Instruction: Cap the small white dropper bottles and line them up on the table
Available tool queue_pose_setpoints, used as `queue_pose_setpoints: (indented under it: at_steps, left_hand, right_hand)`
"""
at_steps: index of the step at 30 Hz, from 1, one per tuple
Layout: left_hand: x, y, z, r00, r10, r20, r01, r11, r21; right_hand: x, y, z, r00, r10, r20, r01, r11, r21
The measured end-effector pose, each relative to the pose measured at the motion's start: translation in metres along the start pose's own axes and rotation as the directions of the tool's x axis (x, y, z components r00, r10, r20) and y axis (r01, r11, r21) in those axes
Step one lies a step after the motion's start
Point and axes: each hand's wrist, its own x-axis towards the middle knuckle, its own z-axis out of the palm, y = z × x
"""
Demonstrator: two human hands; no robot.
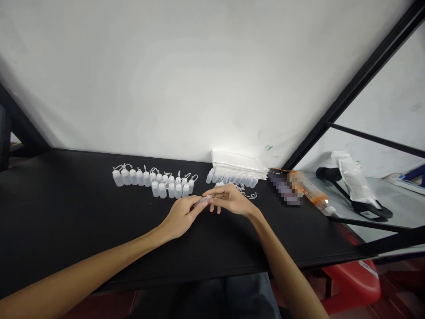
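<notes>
Above the black table my left hand (pixel 181 216) is closed round a small translucent plastic bottle (pixel 201 200), which lies tilted with its top end toward the right. My right hand (pixel 229 199) pinches that top end between thumb and fingers; the cap itself is mostly hidden. Beyond my left hand stand several similar squeeze bottles (pixel 139 178) in rows, many with white caps and thin looped straps. More small bottles (pixel 210 176) and loose white cap pieces (pixel 250 195) lie just behind my right hand, which partly covers them.
A stack of white sheets or bags (pixel 237 161) rests against the wall at the back. To the right are a blurred dark object (pixel 283 188) and an orange-labelled plastic bottle (pixel 314 195). A black metal frame (pixel 312 137) edges the table (pixel 83 230); a red stool (pixel 355 283) stands below.
</notes>
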Motion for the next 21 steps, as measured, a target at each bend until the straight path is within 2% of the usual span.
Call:
queue_pose_setpoints:
  at_steps: [5,11,13,15,18,20,21]
  left_hand:
    - [0.0006,0.0003,0.0003,1.0,0.016,-0.004,-0.016,1.0,-0.003]
    - [0.002,-0.0044,0.002,0.998,-0.003,-0.062,0.004,1.0,0.011]
    - [0.0027,-0.0054,0.0021,0.998,-0.041,-0.057,0.037,0.997,-0.068]
    - [0.0031,-0.0057,0.0024,0.992,-0.126,-0.016,0.12,0.967,-0.225]
    - [0.0032,-0.0052,0.0036,0.96,-0.253,0.115,0.278,0.84,-0.466]
    - [0.0033,-0.0045,0.0042,0.945,-0.278,0.173,0.327,0.78,-0.534]
    - [0.0035,-0.0043,0.0043,0.945,-0.273,0.18,0.327,0.778,-0.536]
  right_hand:
    - [-0.0011,0.0013,-0.0038,1.0,0.005,0.013,-0.005,0.999,0.045]
    - [-0.0008,0.0049,-0.0017,0.999,-0.033,-0.033,0.033,0.999,-0.009]
    - [-0.0001,0.0047,0.0003,0.997,-0.038,-0.06,0.036,0.999,-0.032]
    - [0.0004,0.0042,0.0022,0.998,-0.033,-0.059,0.031,0.999,-0.042]
    - [0.0007,0.0039,0.0041,0.999,-0.015,-0.047,0.013,1.0,-0.028]
    - [0.0007,0.0044,0.0043,0.999,-0.004,-0.049,0.004,1.0,-0.015]
    - [0.0006,0.0048,0.0042,0.999,-0.003,-0.051,0.003,1.0,-0.007]
